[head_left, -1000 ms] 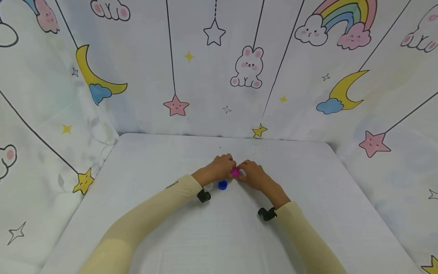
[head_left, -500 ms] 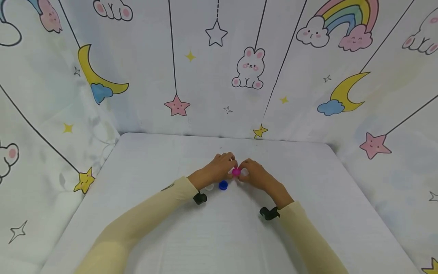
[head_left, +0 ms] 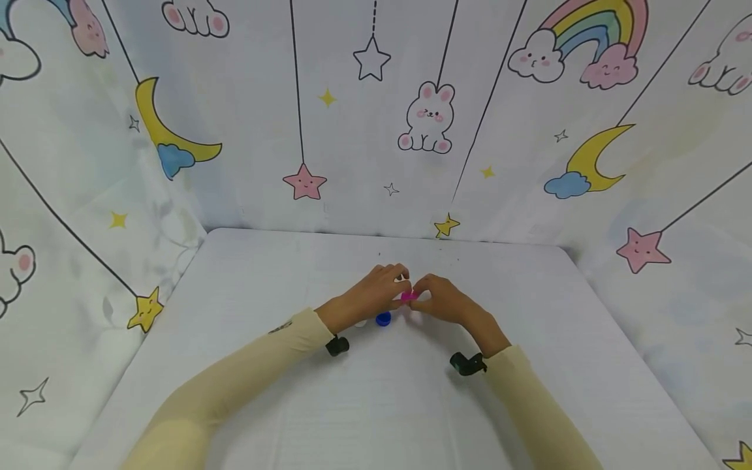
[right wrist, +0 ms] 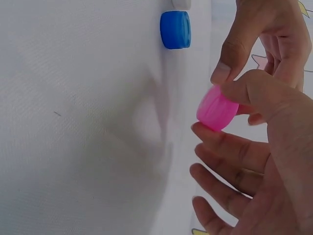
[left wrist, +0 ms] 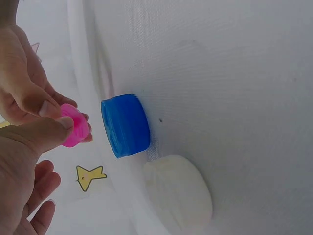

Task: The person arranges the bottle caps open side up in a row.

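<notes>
A small, round pink plastic cap-like piece (head_left: 409, 296) is held between both hands above the white table. My left hand (head_left: 371, 291) pinches it from the left, its thumb across the near side in the left wrist view. From the right, my right hand (head_left: 444, 301) grips it between thumb and forefinger, the other fingers spread apart below in the right wrist view. The pink piece (right wrist: 215, 111) has a faintly ridged side. A squat blue round piece (left wrist: 126, 125) stands on the table just below the hands. Beside it is a wider white round piece (left wrist: 178, 193), mostly hidden by my left wrist in the head view.
The white tabletop (head_left: 376, 405) spreads around the hands. Behind it and at both sides hangs a white cloth backdrop (head_left: 247, 130) printed with stars, moons and rabbits. A dark wrist camera (head_left: 468, 364) sits under my right wrist, another camera (head_left: 337, 345) under my left.
Both hands have shifted slightly right with the pink piece, which has turned and shows a flatter outline. The wrists have drawn a little apart. The blue piece stays in place.
</notes>
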`<control>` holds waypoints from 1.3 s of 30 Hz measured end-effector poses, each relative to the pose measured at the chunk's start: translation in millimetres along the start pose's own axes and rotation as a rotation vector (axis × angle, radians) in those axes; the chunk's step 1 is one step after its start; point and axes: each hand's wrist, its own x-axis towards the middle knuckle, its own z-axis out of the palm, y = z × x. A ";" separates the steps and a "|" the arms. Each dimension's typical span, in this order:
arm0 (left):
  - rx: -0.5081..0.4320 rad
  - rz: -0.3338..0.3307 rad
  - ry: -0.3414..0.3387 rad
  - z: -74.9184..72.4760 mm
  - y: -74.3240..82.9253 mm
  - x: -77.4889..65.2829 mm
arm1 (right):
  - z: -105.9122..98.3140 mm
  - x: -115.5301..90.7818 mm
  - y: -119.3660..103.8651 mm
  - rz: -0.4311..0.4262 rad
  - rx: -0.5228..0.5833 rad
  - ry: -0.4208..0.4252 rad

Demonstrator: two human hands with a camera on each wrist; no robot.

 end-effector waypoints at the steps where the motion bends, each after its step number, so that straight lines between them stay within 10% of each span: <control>1: 0.003 0.004 0.005 0.2 0.1 -0.6 | -0.4 -0.8 0.1 0.003 0.005 -0.001; 10: -0.020 -0.007 0.030 -0.5 0.6 -1.9 | 1.9 -7.4 3.4 0.015 0.031 0.040; 30: -0.688 -0.402 -0.040 -14.1 -7.1 8.8 | 13.1 -13.6 -0.1 -0.060 -0.081 0.261; 39: -0.791 -0.394 -0.140 -14.8 -10.5 9.7 | 11.8 -21.6 -3.3 -0.161 -0.097 0.337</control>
